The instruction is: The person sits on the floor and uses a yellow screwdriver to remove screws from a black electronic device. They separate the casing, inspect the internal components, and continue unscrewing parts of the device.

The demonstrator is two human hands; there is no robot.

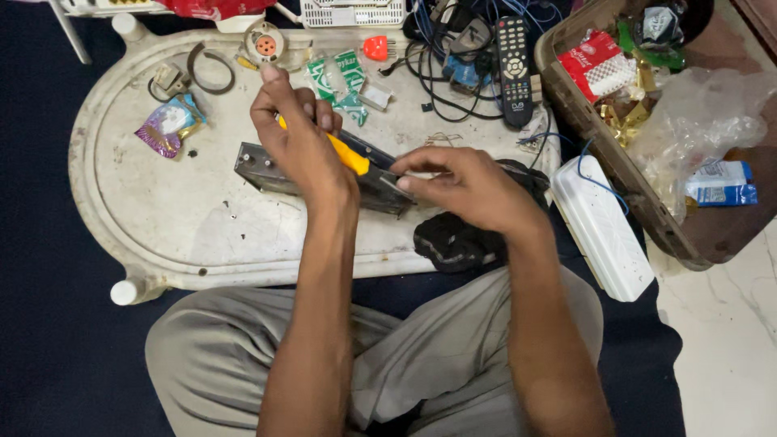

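Screwdriver (346, 155), yellow-handled: head view, gripped in closed left hand (298, 137), tip toward grey metal box (267, 171) lying on white oval tray (129, 218). Right hand (465, 184) pinches at box's right end. Black remote (513, 69) beyond, apart.

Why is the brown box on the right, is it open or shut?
Open. The brown box has no lid over it, so the things inside show: a red packet, crumpled clear plastic and a blue-and-white packet.
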